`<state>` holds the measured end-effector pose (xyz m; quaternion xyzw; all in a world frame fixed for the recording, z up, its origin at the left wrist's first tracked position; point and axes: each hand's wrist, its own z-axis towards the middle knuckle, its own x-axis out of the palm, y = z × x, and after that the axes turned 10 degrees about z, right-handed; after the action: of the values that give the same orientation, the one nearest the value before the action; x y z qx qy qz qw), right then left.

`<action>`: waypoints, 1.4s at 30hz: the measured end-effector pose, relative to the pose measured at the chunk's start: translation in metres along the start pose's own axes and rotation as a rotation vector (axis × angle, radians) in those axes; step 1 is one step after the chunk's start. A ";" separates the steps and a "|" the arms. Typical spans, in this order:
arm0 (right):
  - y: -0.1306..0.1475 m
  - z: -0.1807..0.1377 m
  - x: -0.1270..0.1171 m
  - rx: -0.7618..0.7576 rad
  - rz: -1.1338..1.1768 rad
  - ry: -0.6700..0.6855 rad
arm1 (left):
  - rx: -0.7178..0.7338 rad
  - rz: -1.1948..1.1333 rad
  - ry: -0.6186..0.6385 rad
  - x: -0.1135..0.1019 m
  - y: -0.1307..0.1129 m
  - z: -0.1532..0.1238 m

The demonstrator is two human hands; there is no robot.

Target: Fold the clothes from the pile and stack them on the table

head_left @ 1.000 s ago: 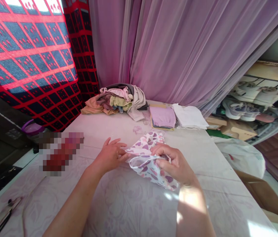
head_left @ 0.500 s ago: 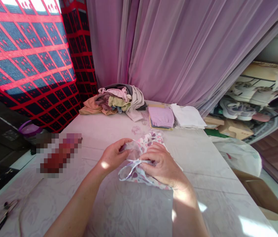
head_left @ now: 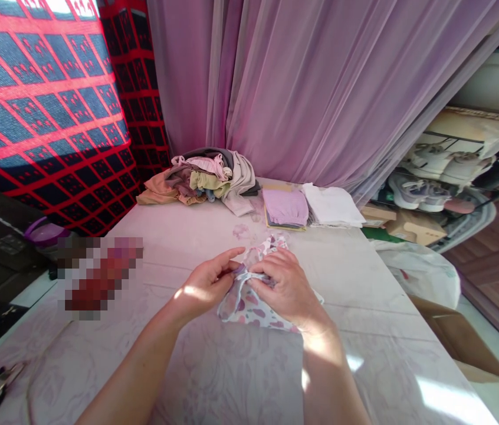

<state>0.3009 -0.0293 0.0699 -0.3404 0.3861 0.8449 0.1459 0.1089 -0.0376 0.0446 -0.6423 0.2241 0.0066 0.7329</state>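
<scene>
1. Two bare hands met over a printed cloth (head_left: 261, 316) on the near middle of the counter (head_left: 200, 366), which had a pale flowered covering.

2. Left hand (head_left: 205, 282): its thumb and bent fingers pinched the gathered left side of the cloth, while the index finger reached out toward the far side. Its fingertips were partly hidden in the folds.

3. Right hand (head_left: 287, 289): its thumb and fingers grasped the pale edging (head_left: 253, 275) of the same cloth, just beside the left hand, and its palm covered much of the right side.

4. The cloth, white with purple and pink patches, lay bunched under both hands, its near part spread against the counter. Whether it was a garment could not be told.

5. In handling, it looked light, thin and limp, likely to crease and fold over itself rather than hold a shape. Nothing about it seemed brittle; it might have been a little slippery where it was sheer.

6. The edging, narrow but firmer-looking than the rest, seemed the best place for a pinch, with one hand at each end of a stretch of it; a grip on the loose middle would probably have bunched it.

7. Farther off, well apart from the hands, were a heap of clothes (head_left: 209, 177) at the far left, folded purple cloth (head_left: 285, 205), and folded white cloth (head_left: 334, 205) just right of that.
</scene>
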 end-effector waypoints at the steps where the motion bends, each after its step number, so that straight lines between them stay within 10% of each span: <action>1: 0.000 0.000 0.000 0.000 -0.001 0.004 | -0.004 0.017 -0.004 0.000 0.000 0.000; 24: -0.001 0.002 0.002 0.041 0.025 0.067 | 0.002 0.585 0.007 0.005 -0.017 -0.004; 34: -0.011 -0.003 -0.011 0.086 -0.023 -0.029 | -0.100 0.412 -0.197 -0.010 -0.008 -0.001; 42: 0.000 -0.005 -0.019 0.355 0.402 -0.108 | -0.023 0.195 -0.473 -0.011 -0.031 -0.012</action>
<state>0.3171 -0.0329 0.0804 -0.1803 0.5795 0.7930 0.0529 0.1048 -0.0509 0.0761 -0.6066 0.1070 0.2298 0.7535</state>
